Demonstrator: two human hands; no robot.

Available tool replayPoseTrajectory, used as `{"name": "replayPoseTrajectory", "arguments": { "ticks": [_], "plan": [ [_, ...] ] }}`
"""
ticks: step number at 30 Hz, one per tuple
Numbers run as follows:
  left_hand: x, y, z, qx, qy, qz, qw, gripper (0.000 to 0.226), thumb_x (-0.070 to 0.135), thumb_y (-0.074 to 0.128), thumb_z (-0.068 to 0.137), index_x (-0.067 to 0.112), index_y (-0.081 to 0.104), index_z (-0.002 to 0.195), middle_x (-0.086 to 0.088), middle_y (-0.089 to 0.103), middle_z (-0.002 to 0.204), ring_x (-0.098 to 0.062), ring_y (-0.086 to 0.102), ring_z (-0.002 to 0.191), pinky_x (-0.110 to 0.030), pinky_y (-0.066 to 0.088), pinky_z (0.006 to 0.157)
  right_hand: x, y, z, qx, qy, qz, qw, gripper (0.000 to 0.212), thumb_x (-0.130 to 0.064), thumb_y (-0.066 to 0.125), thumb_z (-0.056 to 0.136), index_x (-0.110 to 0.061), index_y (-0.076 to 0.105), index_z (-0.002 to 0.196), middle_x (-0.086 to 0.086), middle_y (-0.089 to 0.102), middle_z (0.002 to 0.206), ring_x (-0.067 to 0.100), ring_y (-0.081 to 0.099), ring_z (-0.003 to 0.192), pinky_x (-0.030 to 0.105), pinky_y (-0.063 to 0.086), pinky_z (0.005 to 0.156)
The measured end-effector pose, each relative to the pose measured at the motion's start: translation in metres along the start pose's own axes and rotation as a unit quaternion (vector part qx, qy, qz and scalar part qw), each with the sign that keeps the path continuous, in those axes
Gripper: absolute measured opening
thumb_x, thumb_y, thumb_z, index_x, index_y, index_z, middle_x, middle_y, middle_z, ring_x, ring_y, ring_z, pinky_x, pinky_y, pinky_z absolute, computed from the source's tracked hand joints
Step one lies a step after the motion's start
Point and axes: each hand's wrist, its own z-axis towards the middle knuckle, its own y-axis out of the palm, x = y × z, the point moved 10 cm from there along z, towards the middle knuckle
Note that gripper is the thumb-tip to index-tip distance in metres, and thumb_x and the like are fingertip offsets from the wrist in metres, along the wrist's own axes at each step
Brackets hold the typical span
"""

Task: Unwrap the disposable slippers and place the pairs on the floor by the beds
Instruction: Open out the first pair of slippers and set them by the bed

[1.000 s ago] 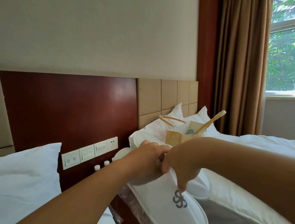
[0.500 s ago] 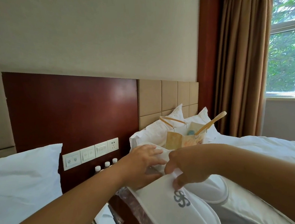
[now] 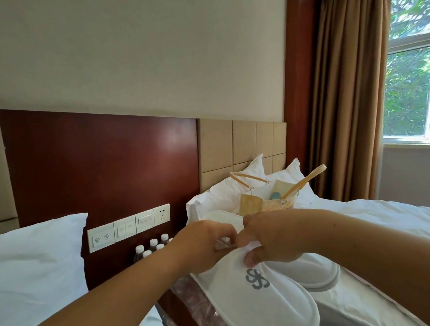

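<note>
Nearest the camera: a white cloth disposable slipper with a grey looped logo [image 3: 258, 303], toe toward the viewer, held up over the near edge of the right-hand bed [image 3: 393, 218], not on the floor.

Right hand [image 3: 268, 238] has a tight grip on the slipper's upper: thumb pressed on top just above the logo, fingers curled under the opening.

Left hand [image 3: 205, 243] meets it at the same opening, grip closed, fingers curled in on the slipper's edge. A glint of clear film shows between the two hands; what it belongs to I cannot tell.

A second plain white slipper [image 3: 317, 273] lies flat on the bed, just beside the first and partly under the right wrist.

Crumpled clear plastic wrapper [image 3: 194, 300] lies below the held slipper, at the bed's edge.

Left side: a large white pillow [image 3: 31, 267].

Between the beds: a cluster of white-capped bottles [image 3: 151, 247], and above them a white wall switch panel [image 3: 129, 227] on dark red wood panelling [image 3: 101, 166].

Further back on the right bed: a tan basket with long strap handles [image 3: 268, 202], standing against white pillows [image 3: 236, 187].

Farthest back: brown curtains [image 3: 344, 88] and a window [image 3: 416, 90] with green foliage outside.
</note>
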Motion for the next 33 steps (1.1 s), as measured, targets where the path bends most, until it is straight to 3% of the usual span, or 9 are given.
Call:
{"name": "replayPoseTrajectory", "arguments": {
  "ticks": [3,8,11,16,19,22,27,30,33],
  "plan": [
    [0.004,0.003,0.0,-0.026,0.01,-0.016,0.999,0.016,0.043,0.06,0.088,0.041,0.063,0.103,0.018,0.069,0.1,0.007,0.052,0.081,-0.008,0.04,0.066,0.002,0.0,-0.001,0.001,-0.002,-0.001,1.0,0.041,-0.051,0.057,0.093,-0.041,0.054,0.132,-0.014,0.045,0.102,0.011,0.046,0.097,0.023,0.031,0.075],
    [0.008,-0.002,0.003,-0.024,0.015,-0.02,0.999,0.013,0.045,0.05,0.093,0.043,0.054,0.105,0.019,0.066,0.09,0.002,0.054,0.072,-0.02,0.046,0.061,0.004,-0.001,-0.005,-0.008,0.0,0.002,1.0,0.039,-0.051,0.057,0.092,-0.042,0.055,0.13,-0.011,0.047,0.105,0.013,0.048,0.099,0.028,0.036,0.083],
    [0.006,-0.002,0.006,-0.026,0.008,-0.017,0.999,0.016,0.049,0.05,0.092,0.044,0.054,0.106,0.018,0.067,0.092,0.004,0.053,0.073,-0.02,0.046,0.061,0.007,-0.001,-0.006,-0.007,0.002,0.002,1.0,0.039,-0.05,0.057,0.093,-0.04,0.054,0.131,-0.011,0.047,0.105,0.013,0.046,0.1,0.028,0.035,0.085],
    [-0.002,0.01,0.004,-0.062,-0.048,-0.052,0.996,0.018,0.06,0.051,0.085,0.054,0.058,0.1,0.041,0.057,0.079,0.016,0.056,0.075,-0.014,0.047,0.062,0.013,0.006,-0.009,-0.012,0.011,0.012,1.0,0.042,-0.053,0.056,0.093,-0.042,0.052,0.133,-0.014,0.045,0.104,0.011,0.045,0.099,0.026,0.033,0.085],
    [-0.005,0.021,0.0,-0.103,-0.083,-0.084,0.988,0.02,0.064,0.052,0.08,0.056,0.061,0.096,0.037,0.061,0.087,0.011,0.06,0.077,-0.02,0.052,0.069,0.016,0.012,-0.01,-0.015,0.018,0.011,1.0,0.043,-0.054,0.057,0.092,-0.043,0.052,0.134,-0.015,0.042,0.106,0.01,0.045,0.097,0.025,0.034,0.083],
    [0.001,0.026,-0.002,-0.135,-0.087,-0.084,0.983,0.016,0.064,0.052,0.081,0.057,0.061,0.093,0.038,0.059,0.088,0.013,0.057,0.075,-0.017,0.044,0.062,0.014,0.021,-0.011,-0.025,0.018,0.016,0.999,0.043,-0.054,0.059,0.091,-0.044,0.053,0.133,-0.014,0.043,0.106,0.011,0.046,0.097,0.024,0.035,0.082],
    [0.006,0.043,-0.008,-0.195,-0.098,-0.086,0.972,0.022,0.062,0.054,0.082,0.052,0.062,0.1,0.026,0.06,0.112,0.007,0.055,0.086,-0.021,0.044,0.07,0.01,0.038,-0.016,-0.053,0.028,0.016,0.998,0.045,-0.054,0.061,0.089,-0.044,0.054,0.132,-0.009,0.045,0.111,0.014,0.049,0.101,0.03,0.042,0.092],
    [0.009,0.051,-0.011,-0.219,-0.111,-0.085,0.966,0.022,0.058,0.059,0.083,0.047,0.064,0.101,0.032,0.05,0.108,-0.001,0.056,0.1,-0.025,0.046,0.079,0.01,0.044,-0.02,-0.065,0.038,0.003,0.997,0.046,-0.054,0.062,0.088,-0.042,0.054,0.132,-0.008,0.043,0.109,0.015,0.048,0.1,0.029,0.041,0.087],
    [0.011,0.056,-0.012,-0.227,-0.127,-0.069,0.963,0.023,0.057,0.061,0.083,0.046,0.065,0.103,0.024,0.053,0.105,-0.005,0.056,0.098,-0.024,0.045,0.075,0.011,0.049,-0.023,-0.078,0.046,0.001,0.996,0.047,-0.054,0.063,0.088,-0.041,0.054,0.132,-0.008,0.041,0.111,0.016,0.048,0.102,0.035,0.045,0.095]
  ]
}}
